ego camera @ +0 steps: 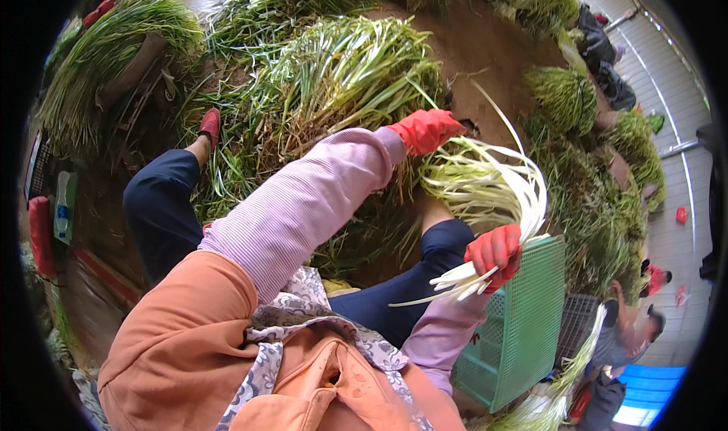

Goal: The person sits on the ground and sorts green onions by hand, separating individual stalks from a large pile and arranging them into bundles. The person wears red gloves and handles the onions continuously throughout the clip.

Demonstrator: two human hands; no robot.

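Observation:
My right hand (495,257), in a red rubber glove, grips a bundle of long pale leafy stalks (526,189). Their white ends stick out on its near side, while the leafy part bends up and back towards the left. My left hand (429,132), also red-gloved, is beside a heap of green leafy stalks with brown roots (352,78), its fingers drawn together. A thin green stalk meets the glove's upper edge; whether the fingers hold it cannot be told. The tips of the pale bundle lie just below and right of these fingers.
A green plastic mesh crate (529,323) stands close by my right forearm. More green stalks lie in heaps (108,72) to the left and along the right (563,98). Pale stalks (580,362) lie at lower right, near other people (625,328). A red shoe (210,128) is by the heap.

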